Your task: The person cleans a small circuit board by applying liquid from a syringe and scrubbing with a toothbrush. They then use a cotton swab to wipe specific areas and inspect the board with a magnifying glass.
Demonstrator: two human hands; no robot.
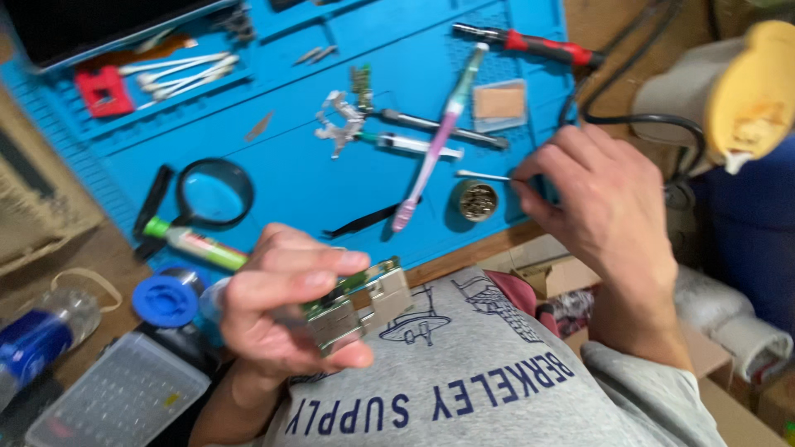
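While a small green circuit board with metal ports (358, 305) was clamped in the left hand (286, 310) near the chest, a cotton swab (483, 175) was pinched by the right hand (598, 199), best lifted gently off the blue mat (348, 190), its gripped end being hidden by fingers.

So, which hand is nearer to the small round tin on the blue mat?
The right hand. It is just right of the round tin, holding a cotton swab. The left hand is lower left, gripping a circuit board.
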